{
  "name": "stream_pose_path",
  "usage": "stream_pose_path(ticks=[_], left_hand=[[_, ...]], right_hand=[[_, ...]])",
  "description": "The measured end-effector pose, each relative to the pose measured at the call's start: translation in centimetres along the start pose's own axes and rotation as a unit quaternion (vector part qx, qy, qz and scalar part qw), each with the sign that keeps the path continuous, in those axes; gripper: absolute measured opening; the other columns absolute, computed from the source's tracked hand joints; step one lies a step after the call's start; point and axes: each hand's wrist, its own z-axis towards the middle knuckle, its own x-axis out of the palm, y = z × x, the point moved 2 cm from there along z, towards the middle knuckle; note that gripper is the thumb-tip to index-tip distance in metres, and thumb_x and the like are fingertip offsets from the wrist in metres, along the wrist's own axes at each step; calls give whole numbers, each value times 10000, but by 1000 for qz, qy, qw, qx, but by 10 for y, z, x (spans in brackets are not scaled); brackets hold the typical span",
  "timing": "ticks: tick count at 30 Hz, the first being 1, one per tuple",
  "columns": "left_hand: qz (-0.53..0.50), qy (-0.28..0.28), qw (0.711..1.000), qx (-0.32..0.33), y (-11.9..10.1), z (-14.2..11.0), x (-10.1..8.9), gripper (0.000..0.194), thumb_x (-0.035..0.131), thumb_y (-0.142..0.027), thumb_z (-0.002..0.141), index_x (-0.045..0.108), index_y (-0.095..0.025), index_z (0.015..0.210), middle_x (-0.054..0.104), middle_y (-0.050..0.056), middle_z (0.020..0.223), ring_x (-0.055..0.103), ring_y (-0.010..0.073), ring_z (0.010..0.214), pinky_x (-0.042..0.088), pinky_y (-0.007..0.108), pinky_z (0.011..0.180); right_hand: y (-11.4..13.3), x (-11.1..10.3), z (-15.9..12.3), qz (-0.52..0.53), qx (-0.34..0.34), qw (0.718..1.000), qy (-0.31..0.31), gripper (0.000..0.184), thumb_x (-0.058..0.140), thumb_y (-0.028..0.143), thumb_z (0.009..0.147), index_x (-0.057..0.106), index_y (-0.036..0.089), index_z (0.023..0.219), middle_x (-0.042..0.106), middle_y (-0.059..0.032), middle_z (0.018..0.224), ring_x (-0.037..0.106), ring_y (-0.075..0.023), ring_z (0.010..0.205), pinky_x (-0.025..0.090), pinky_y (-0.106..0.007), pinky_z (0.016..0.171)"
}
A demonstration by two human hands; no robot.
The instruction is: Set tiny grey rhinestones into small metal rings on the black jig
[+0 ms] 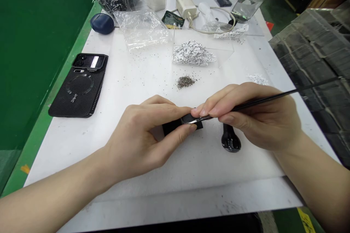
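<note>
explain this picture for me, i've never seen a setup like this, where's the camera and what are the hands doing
This picture comes from a camera worn on a person's head, looking forward and down at their own two bare hands. The left hand pinches a small black piece between fingers and thumb. The right hand holds a thin black-handled tool much like a pen, with its fine metal tip at that piece. On the white sheet around them lie a phone in a black case, a small heap of dark grains, a pile of white flakes and a clear plastic bag.
</note>
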Motion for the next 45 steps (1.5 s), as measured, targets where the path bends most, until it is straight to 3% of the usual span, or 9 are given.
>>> stream_pose_path(ticks=[7,25,35,45], left_hand=[[7,6,1000,-13,-2,0,-1,215,791,-179,1023,911,-293,1160,901,-1,1143,818,188,959,686,287,880],[1,3,1000,-13,-1,2,1,215,802,-178,1009,919,-318,1123,901,-7,1115,826,193,950,692,282,867],[7,13,1000,-10,-2,0,-1,210,798,-176,1017,915,-315,1123,897,-19,1094,822,180,945,683,268,901],[4,11,1000,-11,0,1,-1,224,793,-169,1013,909,-316,1136,899,-15,1115,832,191,958,679,292,904]], right_hand=[[-6,0,0,52,-4,999,-3,317,788,-11,969,860,200,1194,895,-78,1075,884,-226,1032,760,-360,960],[-5,-1,1,30,2,1000,-2,299,848,49,954,874,253,1170,897,-60,1063,890,-241,1013,761,-361,936],[10,-1,5,-45,12,999,18,167,820,126,1001,873,255,1093,890,-56,1022,883,-229,1028,751,-341,964],[-10,-4,-4,0,42,999,-7,241,807,117,1003,853,308,1143,898,-16,1059,878,-212,1007,755,-332,934]])
